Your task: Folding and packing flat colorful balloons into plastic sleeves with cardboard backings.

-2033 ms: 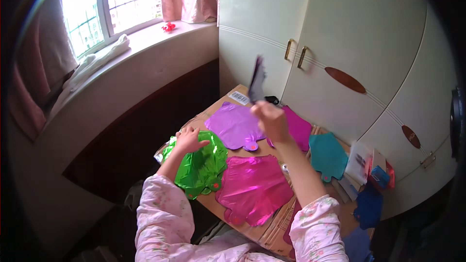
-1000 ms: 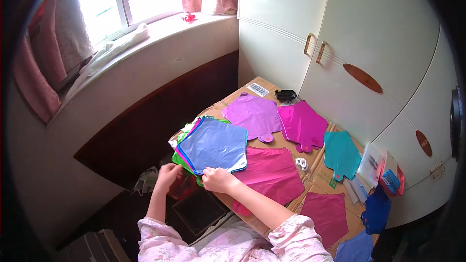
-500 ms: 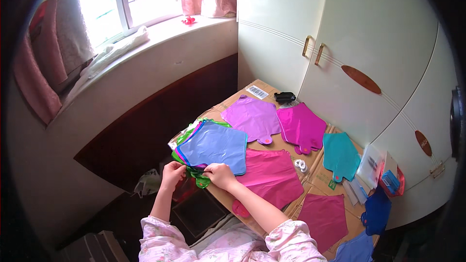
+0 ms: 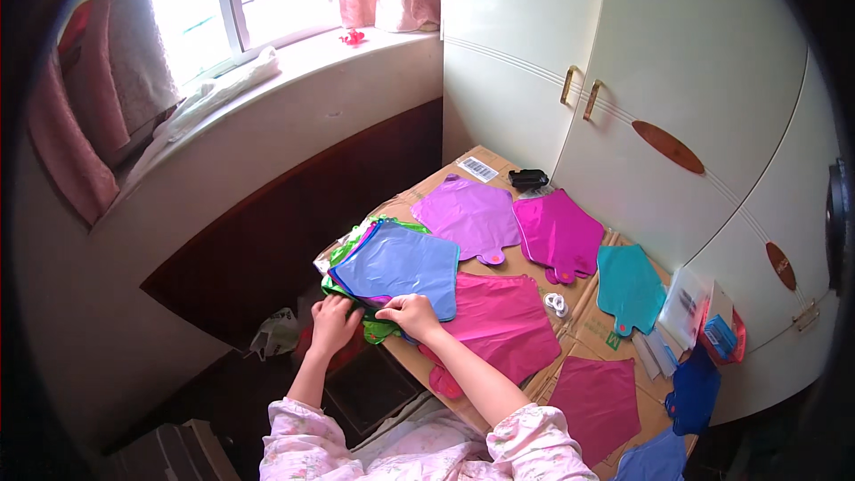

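Observation:
Flat, folded foil pieces, probably uninflated balloons, lie in colour groups, several with a rounded tab. At the left end of the cardboard, a blue foil balloon [image 4: 401, 260] tops a pile. Purple and dark blue edges show under it, and green foil balloons [image 4: 381, 331] stick out around it. My left hand [image 4: 333, 324] rests at the pile's near left corner, fingers apart and partly over the edge. My right hand [image 4: 413, 315] pinches the pile's near edge around the blue balloon's tab; its fingertips partly hide the grip.
On the cardboard [image 4: 579, 312] lie lilac [image 4: 468, 216], magenta [image 4: 561, 230], dark pink [image 4: 508, 321], teal [image 4: 631, 285] and navy [image 4: 693, 392] foil pieces. A white ribbon coil [image 4: 556, 305], a black object [image 4: 528, 179] and a red box [image 4: 726, 338] stand among them. A white wardrobe [image 4: 695, 62] borders the far side.
My left hand has shifted slightly right, its pinch loosened and its fingers spread at the pile's corner. My right hand keeps its place at the edge. The view has shifted slightly.

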A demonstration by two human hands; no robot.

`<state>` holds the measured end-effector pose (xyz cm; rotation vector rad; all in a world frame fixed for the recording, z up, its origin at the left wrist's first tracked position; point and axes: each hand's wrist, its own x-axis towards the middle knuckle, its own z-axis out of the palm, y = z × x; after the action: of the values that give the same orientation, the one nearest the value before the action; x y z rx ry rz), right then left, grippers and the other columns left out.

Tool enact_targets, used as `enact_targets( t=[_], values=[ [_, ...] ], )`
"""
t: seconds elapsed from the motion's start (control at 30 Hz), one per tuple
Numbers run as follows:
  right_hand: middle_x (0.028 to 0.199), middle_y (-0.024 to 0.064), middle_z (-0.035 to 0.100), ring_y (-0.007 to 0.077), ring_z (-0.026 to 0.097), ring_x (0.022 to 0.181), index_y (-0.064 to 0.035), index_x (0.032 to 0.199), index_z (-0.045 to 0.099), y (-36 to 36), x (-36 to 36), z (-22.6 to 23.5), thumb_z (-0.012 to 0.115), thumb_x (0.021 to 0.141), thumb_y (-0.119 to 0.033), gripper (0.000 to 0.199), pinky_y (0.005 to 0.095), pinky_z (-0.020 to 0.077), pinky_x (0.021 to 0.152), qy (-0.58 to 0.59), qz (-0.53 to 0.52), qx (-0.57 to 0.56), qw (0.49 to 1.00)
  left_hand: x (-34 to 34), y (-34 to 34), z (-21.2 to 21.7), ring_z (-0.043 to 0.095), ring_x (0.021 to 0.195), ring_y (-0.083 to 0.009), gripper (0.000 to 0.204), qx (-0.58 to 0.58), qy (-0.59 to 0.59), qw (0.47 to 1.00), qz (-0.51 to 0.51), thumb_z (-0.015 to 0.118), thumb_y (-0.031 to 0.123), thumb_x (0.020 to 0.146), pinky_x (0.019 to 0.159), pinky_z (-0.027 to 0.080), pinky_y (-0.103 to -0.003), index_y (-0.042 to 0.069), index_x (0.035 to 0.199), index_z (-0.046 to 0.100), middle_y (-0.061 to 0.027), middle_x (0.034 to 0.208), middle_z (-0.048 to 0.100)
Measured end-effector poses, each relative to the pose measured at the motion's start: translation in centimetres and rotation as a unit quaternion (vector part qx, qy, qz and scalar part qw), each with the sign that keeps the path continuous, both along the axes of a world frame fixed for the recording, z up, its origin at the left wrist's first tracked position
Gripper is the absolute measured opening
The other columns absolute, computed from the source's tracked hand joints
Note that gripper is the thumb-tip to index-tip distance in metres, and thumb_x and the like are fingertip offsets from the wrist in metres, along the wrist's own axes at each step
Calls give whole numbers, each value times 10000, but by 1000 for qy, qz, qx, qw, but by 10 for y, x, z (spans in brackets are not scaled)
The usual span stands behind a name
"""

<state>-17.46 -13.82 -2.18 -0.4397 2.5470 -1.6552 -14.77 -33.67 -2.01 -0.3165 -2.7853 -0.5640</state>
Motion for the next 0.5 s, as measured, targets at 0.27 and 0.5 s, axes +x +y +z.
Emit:
enact_targets(
  t=[0.27,0.5],
  values=[
    [728,28,677,66,587,647,-16,887,708,6,-11,-13,707,809,-172,175,253,466,599,-52,11,-78,996,-23,-16,5,219,1407,-318,910,-94,-121,987,47,644,591,738,1079,193,-538,13,1388,378,-209,1459,337],
    [776,-23,647,46,535,629,-45,911,684,44,-34,33,672,849,-79,72,205,428,576,-78,-109,-334,933,-26,-17,3,152,1424,-346,1094,-111,-137,983,45,637,680,693,1100,143,-558,-9,1448,247,-243,1503,220]
  ],
)
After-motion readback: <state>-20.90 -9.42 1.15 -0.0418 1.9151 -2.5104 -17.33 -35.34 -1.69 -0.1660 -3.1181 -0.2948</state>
